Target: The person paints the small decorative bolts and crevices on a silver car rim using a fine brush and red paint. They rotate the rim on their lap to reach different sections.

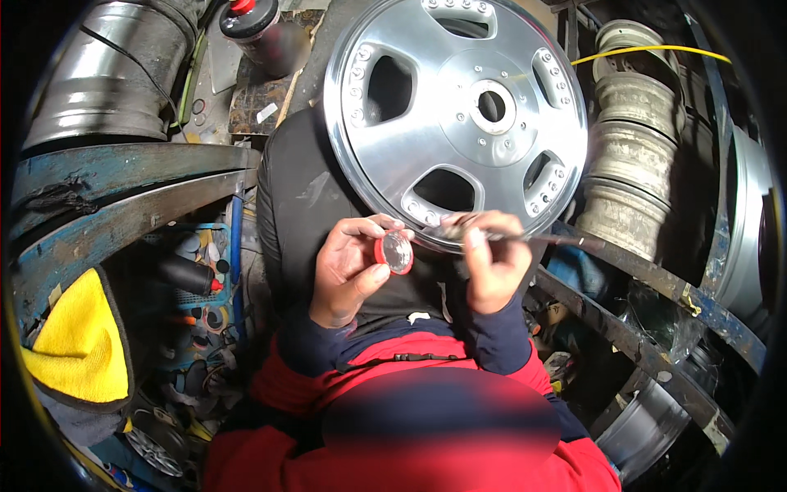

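Note:
My left hand (346, 266) pinches a small round red cap (397, 252), tilted so that the shiny grey stuff inside it shows. My right hand (497, 261) is closed round a thin dark-handled tool (557, 239) that looks like a paintbrush; its handle sticks out to the right and its blurred tip points left, a little apart from the cap. Just beyond both hands, a large polished silver wheel rim (467, 135) leans on my dark-trousered legs. It has wide cut-out windows, bolts around them and a round hole at its hub.
Several dull rims (631, 152) are stacked at the right behind a blue metal frame (648, 279). A yellow cloth (82, 344) hangs at the left, near a blue basket (209, 230) of small items. A dark bottle with a red cap (254, 29) stands at the far left.

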### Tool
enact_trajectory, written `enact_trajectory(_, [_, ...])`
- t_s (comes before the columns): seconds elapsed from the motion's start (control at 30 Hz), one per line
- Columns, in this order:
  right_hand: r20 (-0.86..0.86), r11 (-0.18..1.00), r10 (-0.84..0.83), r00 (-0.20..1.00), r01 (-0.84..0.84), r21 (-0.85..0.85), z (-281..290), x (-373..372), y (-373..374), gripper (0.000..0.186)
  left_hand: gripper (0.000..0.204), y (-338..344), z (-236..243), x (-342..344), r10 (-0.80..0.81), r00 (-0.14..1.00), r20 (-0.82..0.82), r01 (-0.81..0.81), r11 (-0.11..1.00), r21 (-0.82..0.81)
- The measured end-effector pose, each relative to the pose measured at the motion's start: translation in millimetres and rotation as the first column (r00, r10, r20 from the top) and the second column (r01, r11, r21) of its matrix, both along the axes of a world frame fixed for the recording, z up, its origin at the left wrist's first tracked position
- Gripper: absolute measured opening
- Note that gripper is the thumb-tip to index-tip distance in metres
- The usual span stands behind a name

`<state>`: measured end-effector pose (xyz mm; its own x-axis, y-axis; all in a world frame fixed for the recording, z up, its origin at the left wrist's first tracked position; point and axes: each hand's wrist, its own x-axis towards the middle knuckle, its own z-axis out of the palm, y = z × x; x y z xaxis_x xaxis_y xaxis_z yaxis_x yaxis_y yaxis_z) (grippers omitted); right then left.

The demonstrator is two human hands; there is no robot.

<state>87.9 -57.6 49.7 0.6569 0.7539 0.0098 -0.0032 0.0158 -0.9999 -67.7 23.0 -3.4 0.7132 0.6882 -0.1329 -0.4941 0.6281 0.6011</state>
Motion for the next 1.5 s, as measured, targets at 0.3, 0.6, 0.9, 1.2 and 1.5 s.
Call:
enact_trajectory(0.3, [0.303,0.952,0.15,0.941,-0.055,-0.301,-40,31,-7,0.013,0.041,11,-13,-1,0.073,0.997,-0.03,-0.076,0.987,-0.142])
enact_trajectory(0.6, [0.323,0.927,0.196,0.926,-0.067,-0.37,-36,20,2,0.012,0.041,13,-19,1,0.077,0.997,-0.025,-0.08,0.98,-0.183])
enact_trajectory(0.9, [0.419,0.918,0.227,0.879,-0.05,-0.393,-32,13,9,0.01,0.043,15,-17,1,0.067,0.997,-0.04,-0.073,0.981,-0.177])
enact_trajectory(1.2, [0.478,0.926,0.217,0.851,-0.026,-0.376,-33,12,5,0.008,0.043,15,-18,1,0.066,0.997,-0.032,-0.071,0.981,-0.179])
enact_trajectory(1.5, [0.451,0.934,0.212,0.867,-0.044,-0.354,-34,11,9,0.008,0.044,15,-20,1,0.076,0.997,-0.032,-0.08,0.98,-0.18])
